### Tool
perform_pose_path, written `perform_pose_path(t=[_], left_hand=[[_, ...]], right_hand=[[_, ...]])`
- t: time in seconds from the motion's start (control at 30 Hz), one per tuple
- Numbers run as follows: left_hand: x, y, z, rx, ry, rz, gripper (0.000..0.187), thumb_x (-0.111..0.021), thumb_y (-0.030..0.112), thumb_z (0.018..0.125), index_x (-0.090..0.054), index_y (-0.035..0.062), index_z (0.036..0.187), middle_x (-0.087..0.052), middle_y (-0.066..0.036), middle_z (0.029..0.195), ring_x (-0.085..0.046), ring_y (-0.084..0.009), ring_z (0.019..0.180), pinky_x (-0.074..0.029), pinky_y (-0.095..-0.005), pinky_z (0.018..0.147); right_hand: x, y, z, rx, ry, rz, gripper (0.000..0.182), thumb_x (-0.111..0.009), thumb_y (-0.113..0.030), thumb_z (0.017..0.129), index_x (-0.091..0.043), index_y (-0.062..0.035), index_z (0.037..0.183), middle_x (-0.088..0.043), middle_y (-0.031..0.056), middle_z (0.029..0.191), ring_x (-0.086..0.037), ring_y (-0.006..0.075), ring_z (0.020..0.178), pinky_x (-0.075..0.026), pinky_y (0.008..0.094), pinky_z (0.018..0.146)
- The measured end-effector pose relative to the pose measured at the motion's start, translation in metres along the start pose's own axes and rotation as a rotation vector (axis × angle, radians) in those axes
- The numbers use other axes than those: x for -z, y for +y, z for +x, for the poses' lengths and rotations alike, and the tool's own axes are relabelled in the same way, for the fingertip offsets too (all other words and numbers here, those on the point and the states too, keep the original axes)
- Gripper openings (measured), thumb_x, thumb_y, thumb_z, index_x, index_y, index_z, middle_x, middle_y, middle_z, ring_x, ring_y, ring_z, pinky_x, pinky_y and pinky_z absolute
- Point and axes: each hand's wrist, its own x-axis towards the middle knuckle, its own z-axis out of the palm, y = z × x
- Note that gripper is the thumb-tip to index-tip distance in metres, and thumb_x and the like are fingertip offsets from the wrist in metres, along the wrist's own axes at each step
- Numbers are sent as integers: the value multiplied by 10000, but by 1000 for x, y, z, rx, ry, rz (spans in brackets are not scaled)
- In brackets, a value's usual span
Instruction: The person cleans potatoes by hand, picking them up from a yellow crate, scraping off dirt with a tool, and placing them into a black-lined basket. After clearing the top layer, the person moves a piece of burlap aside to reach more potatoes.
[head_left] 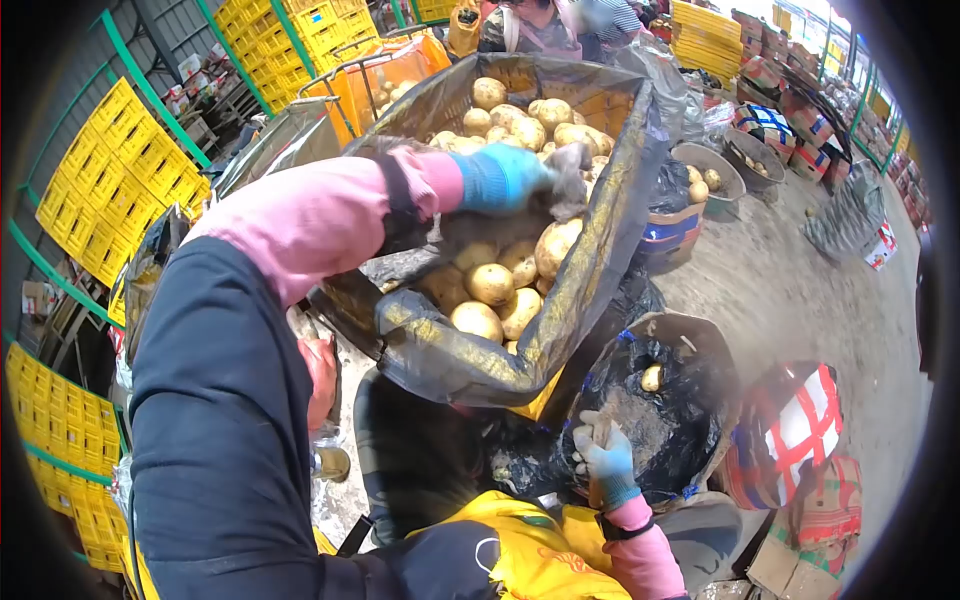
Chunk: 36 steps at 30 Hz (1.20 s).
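A large crate lined with a dark plastic sheet (600, 270) stands before me, holding many potatoes (490, 284). My left hand (515, 178), in a blue glove with grey fingers, reaches across the crate over the potatoes near its right wall. It is blurred, so its grip does not show. Lower down, my right hand (606, 455), in a similar glove, is closed with curled fingers beside a container lined with black plastic (655, 440). What those fingers hold, if anything, I cannot make out. A single small potato (652, 378) lies inside that container.
Stacked yellow crates (120, 180) stand at the left. A basin (712, 175) with potatoes is to the right, near a box (672, 232). A red-and-white checked bag (790, 430) sits at the lower right. Another person (535, 25) is at the far side.
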Motion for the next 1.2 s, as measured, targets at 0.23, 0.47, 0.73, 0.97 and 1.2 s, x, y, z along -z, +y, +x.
perform_pose_path(t=[0.23,0.47,0.73,0.97,1.2], left_hand=[[42,-149,-41,447,303,-83,465,-617,386,944,-581,141,1337,-661,-228,1237,-647,-403,1126,-526,-488,932],[-56,-144,15,349,-212,-91,635,-524,503,992,-467,102,1481,-490,-246,1473,-471,-416,1362,-399,-484,1116],[-84,-173,39,510,-47,-161,407,-570,281,973,-623,64,1314,-645,-211,1298,-593,-366,1248,-468,-424,1037],[-54,-157,49,196,278,-484,256,-595,226,948,-656,98,1161,-697,-190,1110,-674,-324,1031,-525,-424,914],[-45,-96,43,267,-6,-253,422,-550,247,965,-520,30,1326,-621,-275,1267,-586,-442,1197,-465,-473,1009]], right_hand=[[6,3,-9,-53,54,-32,419,-620,-17,923,-515,5,1329,-590,-10,853,-544,66,639,-436,220,523],[-3,2,-1,-179,65,14,369,-612,-22,919,-544,-30,1282,-568,-32,794,-516,49,586,-418,212,502],[-12,12,10,-6,7,-40,367,-646,-58,906,-569,2,1260,-601,-7,814,-548,64,615,-441,225,508],[-6,7,-7,-74,-9,-57,370,-658,-59,900,-578,9,1254,-616,-3,844,-568,63,639,-470,215,529],[-5,0,-10,-41,-26,-91,411,-638,-44,906,-540,17,1301,-615,19,892,-583,91,692,-461,208,538]])
